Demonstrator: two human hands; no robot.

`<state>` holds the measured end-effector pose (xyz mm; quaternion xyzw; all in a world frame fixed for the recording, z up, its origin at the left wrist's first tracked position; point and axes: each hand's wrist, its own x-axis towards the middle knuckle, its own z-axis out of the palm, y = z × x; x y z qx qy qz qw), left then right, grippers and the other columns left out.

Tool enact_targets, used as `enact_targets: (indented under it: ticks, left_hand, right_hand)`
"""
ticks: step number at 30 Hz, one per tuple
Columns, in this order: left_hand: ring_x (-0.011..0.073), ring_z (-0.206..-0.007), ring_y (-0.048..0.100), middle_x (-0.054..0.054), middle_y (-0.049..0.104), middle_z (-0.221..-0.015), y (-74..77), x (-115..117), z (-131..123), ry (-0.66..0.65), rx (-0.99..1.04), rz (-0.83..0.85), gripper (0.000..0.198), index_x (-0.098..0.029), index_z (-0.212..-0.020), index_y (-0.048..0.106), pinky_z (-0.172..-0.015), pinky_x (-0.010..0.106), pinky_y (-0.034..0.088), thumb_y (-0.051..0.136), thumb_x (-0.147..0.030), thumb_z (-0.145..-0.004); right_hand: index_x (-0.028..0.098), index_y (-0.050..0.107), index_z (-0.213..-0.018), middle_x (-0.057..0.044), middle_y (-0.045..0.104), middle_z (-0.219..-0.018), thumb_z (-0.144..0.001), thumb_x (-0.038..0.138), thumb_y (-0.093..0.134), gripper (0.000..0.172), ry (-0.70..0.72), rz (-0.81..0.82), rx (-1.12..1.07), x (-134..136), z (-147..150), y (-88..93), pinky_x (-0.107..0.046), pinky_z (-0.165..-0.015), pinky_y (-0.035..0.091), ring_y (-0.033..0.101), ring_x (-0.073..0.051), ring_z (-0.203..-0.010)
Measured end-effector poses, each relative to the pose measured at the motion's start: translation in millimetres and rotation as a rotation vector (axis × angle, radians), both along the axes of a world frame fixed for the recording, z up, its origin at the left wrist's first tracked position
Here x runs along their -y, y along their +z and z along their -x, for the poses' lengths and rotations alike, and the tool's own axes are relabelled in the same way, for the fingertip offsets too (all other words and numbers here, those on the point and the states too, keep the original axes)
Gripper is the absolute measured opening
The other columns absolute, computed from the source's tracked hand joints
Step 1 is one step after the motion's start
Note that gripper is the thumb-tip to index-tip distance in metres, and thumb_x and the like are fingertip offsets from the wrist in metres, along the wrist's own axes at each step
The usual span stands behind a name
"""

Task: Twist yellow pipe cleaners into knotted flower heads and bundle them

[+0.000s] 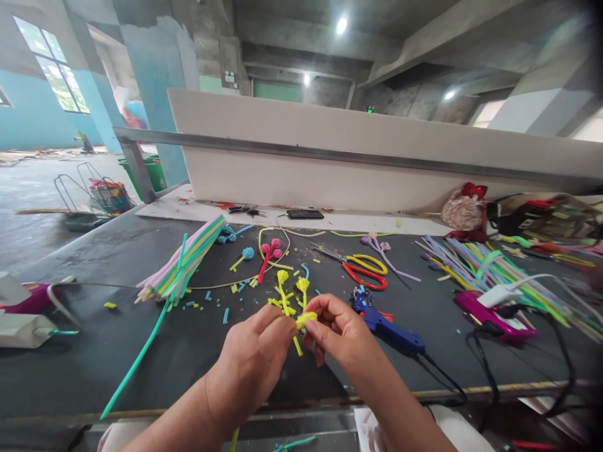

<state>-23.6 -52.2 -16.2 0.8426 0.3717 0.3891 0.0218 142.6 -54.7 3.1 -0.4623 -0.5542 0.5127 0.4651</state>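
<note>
Near the table's front edge, my left hand and my right hand meet, fingertips pinched together on a small yellow pipe cleaner bud. The left fingers cover part of it. Just beyond lie yellow pipe cleaner flowers on stems, with short yellow cut pieces around them. To the right of my right hand rests a blue glue gun. Scissors with yellow and red handles lie open behind it. A pink pipe cleaner flower and a blue one sit farther back.
Bundles of coloured pipe cleaners lie at left and right. A magenta power strip with trailing cords is at right. A purple flower stem and a black phone-like object lie toward the white back panel.
</note>
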Motion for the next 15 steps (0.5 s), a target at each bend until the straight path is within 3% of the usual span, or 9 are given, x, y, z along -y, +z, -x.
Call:
enact_targets:
  ticks: [5,9,11,15]
  left_hand:
    - [0.0121,-0.076,0.058,0.005,0.059,-0.090,-4.0,0.1,-1.5,-0.036,-0.026,0.019,0.022,-0.021,-0.089,0.062,-0.069,0.021,0.049,0.042,-0.012,-0.086]
    - [0.0137,-0.081,0.058,0.006,0.059,-0.096,1.7,-2.7,-9.0,-0.111,0.036,0.129,0.020,-0.020,-0.088,0.061,-0.074,0.024,0.047,0.043,-0.014,-0.086]
    - [0.0141,-0.079,0.056,0.005,0.060,-0.089,7.6,-7.2,-15.1,-0.150,0.120,0.261,0.016,-0.018,-0.083,0.061,-0.073,0.025,0.046,0.045,-0.019,-0.087]
    - [0.0109,-0.059,0.046,-0.002,0.049,-0.061,19.8,-25.6,-28.5,-0.104,0.330,0.692,0.027,-0.016,-0.065,0.054,-0.054,0.022,0.037,0.046,-0.031,-0.086]
  right_hand:
    - [0.019,0.051,-0.080,0.005,0.053,-0.057,-0.073,0.031,0.063,0.018,-0.025,0.034,0.008,-1.1,-1.5,0.5,-0.019,-0.038,0.044,0.050,-0.010,-0.048]
    - [0.019,0.050,-0.082,0.006,0.051,-0.056,-0.076,0.030,0.059,0.015,-0.047,0.022,0.008,-2.9,-6.0,1.5,-0.020,-0.039,0.042,0.047,-0.008,-0.044]
    - [0.020,0.050,-0.083,0.007,0.050,-0.056,-0.076,0.029,0.058,0.014,-0.071,0.008,0.024,-5.9,-8.8,4.3,-0.020,-0.039,0.041,0.046,-0.008,-0.043]
    - [0.020,0.050,-0.082,0.008,0.047,-0.054,-0.076,0.025,0.057,0.010,-0.090,-0.028,0.082,-19.4,-13.0,13.9,-0.019,-0.038,0.039,0.044,-0.008,-0.043]
